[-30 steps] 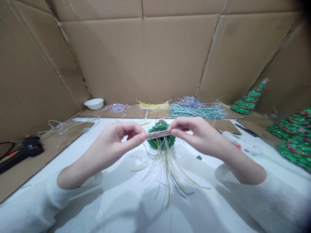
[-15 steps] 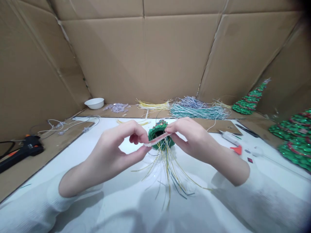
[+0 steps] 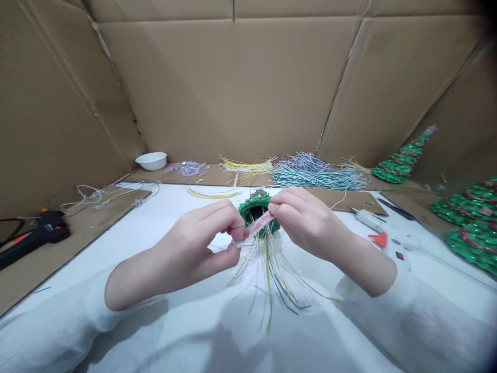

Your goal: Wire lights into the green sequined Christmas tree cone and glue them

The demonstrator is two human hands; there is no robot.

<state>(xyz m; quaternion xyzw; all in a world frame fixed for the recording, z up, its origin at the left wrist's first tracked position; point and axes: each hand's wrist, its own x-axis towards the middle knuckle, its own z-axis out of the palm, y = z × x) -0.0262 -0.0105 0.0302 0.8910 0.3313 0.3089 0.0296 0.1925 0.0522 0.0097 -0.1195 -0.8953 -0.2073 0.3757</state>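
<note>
Between my two hands a short pink-and-white strip (image 3: 258,226) is stretched, slanting up to the right; its exact kind is not clear. My left hand (image 3: 194,241) pinches its lower left end between thumb and fingertips. The upper right end is pinched in my right hand (image 3: 310,220). Right behind the strip a green beaded Christmas tree (image 3: 257,199) lies on its side, its hollow base facing me. Yellow, white and dark green wires (image 3: 272,274) fan out of that base onto the white table.
A glue gun (image 3: 42,233) lies at the left. Along the back are a white bowl (image 3: 151,161), clear beads (image 3: 188,168), yellow wires (image 3: 248,165) and green wires (image 3: 322,177). Finished green trees (image 3: 404,158) stand at the right, near a black-handled tool (image 3: 396,209) and an orange-red piece (image 3: 378,239).
My left hand has moved slightly right and down, closer to my right hand. The strip now slants more steeply and its flat pink face shows. My right fingers have curled in more.
</note>
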